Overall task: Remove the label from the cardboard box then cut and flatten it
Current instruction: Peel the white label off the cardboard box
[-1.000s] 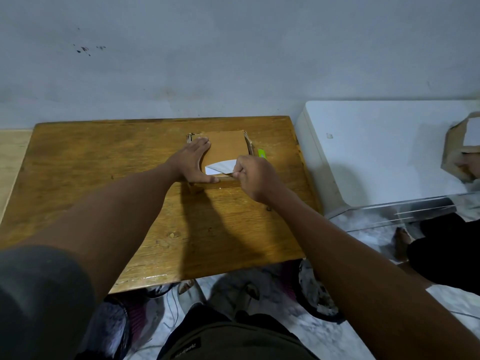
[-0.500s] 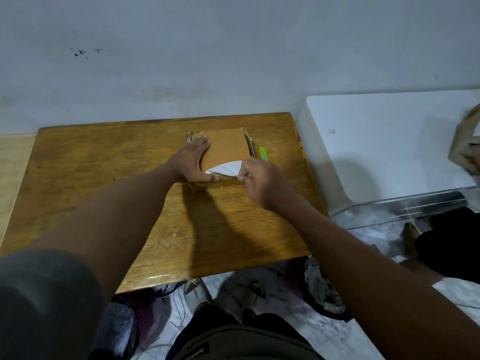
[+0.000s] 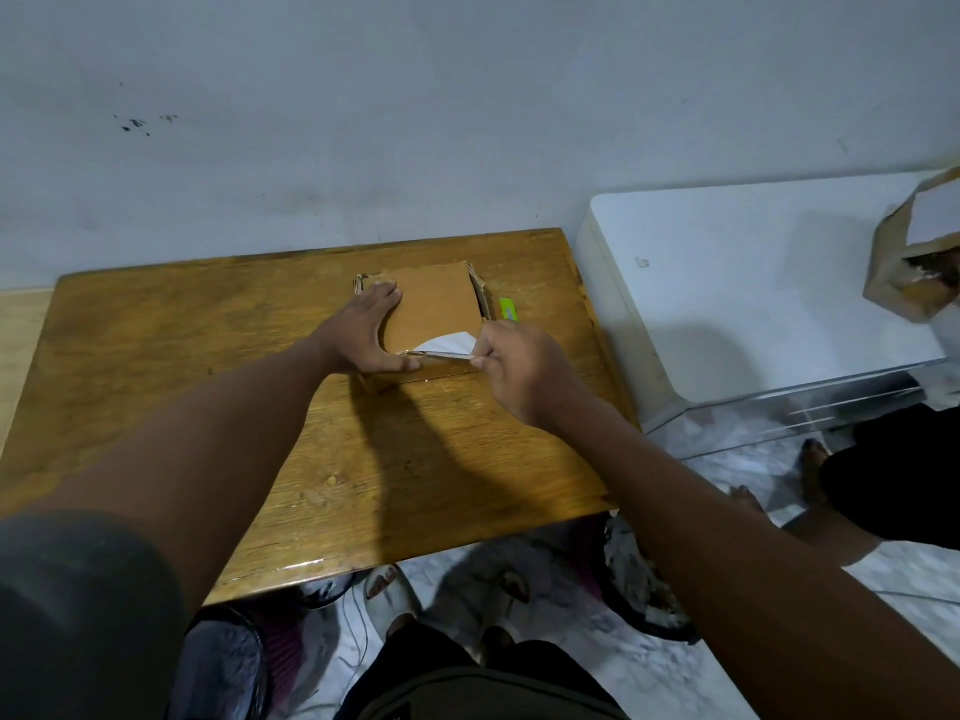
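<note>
The cardboard box (image 3: 434, 304) lies near the far edge of the table (image 3: 208, 366), toward its far right corner, with the left hand (image 3: 363, 335) spread flat on it and the right hand (image 3: 511, 368) pinched on the half-lifted white label (image 3: 447, 345). To peel cleanly, I would keep the pull low and slow, pressing down beside the peel line so the paper does not tear.
</note>
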